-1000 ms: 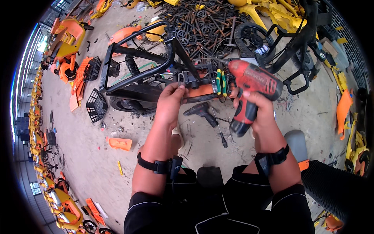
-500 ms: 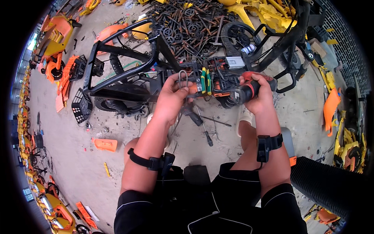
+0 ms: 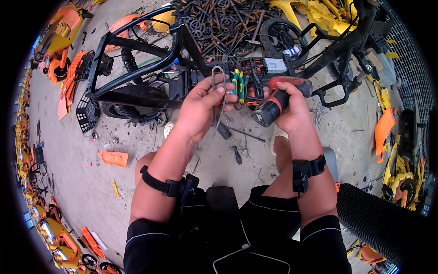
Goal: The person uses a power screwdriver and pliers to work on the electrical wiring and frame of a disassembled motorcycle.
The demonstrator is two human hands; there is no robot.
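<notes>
My left hand point(image 3: 200, 107) is closed, with thumb and fingers pinching a thin grey cable point(image 3: 224, 79). The cable loops up above the fingers, and its tail hangs down below them. Closed around a red and black cordless drill point(image 3: 270, 108) is my right hand point(image 3: 294, 109); the drill's dark round end points down and to the left. Between the hands, pliers with green and yellow handles point(image 3: 241, 86) stand in the open middle of a black vehicle frame point(image 3: 137, 98). A silver-topped box point(image 3: 275, 65) sits in that frame just beyond the drill.
A heap of rusty metal parts point(image 3: 219, 27) lies beyond the frame, with yellow panels point(image 3: 315, 20) to its right. Screwdrivers point(image 3: 237, 157) lie on the floor between my feet. An orange panel point(image 3: 114, 158) lies at the left. A black ribbed hose point(image 3: 374, 214) runs at the lower right.
My right hand has drawn the drill left and nearer, and its round end has swung downward. My left hand has lifted slightly, and more of the grey cable shows. The view has shifted a little.
</notes>
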